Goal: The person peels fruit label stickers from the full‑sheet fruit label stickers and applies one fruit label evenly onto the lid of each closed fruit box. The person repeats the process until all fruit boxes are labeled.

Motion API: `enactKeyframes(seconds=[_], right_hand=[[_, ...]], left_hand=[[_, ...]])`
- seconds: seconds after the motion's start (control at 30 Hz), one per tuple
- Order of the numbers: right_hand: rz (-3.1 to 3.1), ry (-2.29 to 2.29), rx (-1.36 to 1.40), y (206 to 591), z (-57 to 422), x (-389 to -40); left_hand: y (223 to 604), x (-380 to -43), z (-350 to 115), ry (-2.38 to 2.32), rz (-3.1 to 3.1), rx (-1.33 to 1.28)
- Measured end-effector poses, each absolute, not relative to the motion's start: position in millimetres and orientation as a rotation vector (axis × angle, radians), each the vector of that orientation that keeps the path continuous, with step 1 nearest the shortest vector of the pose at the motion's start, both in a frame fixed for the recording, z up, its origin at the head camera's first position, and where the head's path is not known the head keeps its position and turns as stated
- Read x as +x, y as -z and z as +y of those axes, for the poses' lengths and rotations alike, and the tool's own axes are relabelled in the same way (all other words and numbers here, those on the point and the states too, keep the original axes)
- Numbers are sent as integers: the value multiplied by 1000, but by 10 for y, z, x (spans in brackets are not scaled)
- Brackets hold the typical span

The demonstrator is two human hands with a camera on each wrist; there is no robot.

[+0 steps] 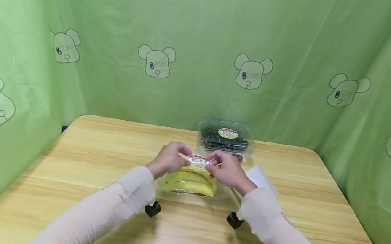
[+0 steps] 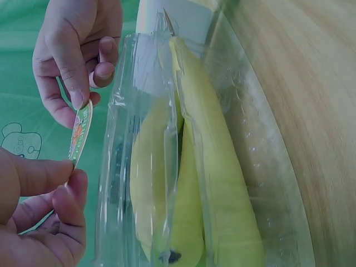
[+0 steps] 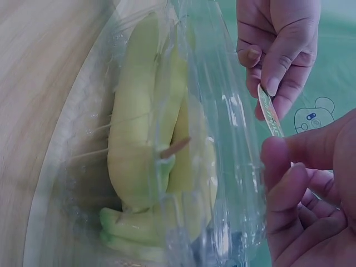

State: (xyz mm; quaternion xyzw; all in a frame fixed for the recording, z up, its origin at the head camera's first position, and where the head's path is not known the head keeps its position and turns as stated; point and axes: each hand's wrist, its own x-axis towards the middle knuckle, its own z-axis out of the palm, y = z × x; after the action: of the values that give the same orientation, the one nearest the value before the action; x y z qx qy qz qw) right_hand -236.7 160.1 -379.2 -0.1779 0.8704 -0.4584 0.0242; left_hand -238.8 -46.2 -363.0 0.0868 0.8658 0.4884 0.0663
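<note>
An oval printed sticker (image 1: 198,162) is stretched between both hands above a clear plastic box (image 2: 111,150) of bananas (image 1: 189,183). My left hand (image 1: 170,160) pinches its left end between thumb and forefinger. At the other end, my right hand (image 1: 229,171) pinches it the same way. In both wrist views the sticker stands apart from the box, slightly bowed. The bananas lie inside the box, seen through its shiny plastic; the hands partly cover the box in the head view.
Behind the hands stands another clear box (image 1: 249,145) with dark contents and a similar oval sticker (image 1: 228,133) on its lid. White paper (image 1: 262,178) lies by the right wrist, partly hidden. Green curtains (image 1: 211,22) enclose the wooden table (image 1: 98,153) at the back and sides.
</note>
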Motion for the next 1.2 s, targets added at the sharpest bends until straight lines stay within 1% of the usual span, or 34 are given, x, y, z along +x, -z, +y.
enactKeyframes(seconds=[0.33, 0.87, 1.2], right_hand=[[2669, 1404, -486, 3794, 1534, -2354], [2689, 1350, -485, 3786, 1516, -2375], [2706, 1307, -509, 3772, 1500, -2368]], left_hand=[[3647, -2390, -488, -1392, 2675, 282], [3626, -2384, -485, -1237, 2806, 404], [3624, -2382, -489, -1153, 2837, 419]])
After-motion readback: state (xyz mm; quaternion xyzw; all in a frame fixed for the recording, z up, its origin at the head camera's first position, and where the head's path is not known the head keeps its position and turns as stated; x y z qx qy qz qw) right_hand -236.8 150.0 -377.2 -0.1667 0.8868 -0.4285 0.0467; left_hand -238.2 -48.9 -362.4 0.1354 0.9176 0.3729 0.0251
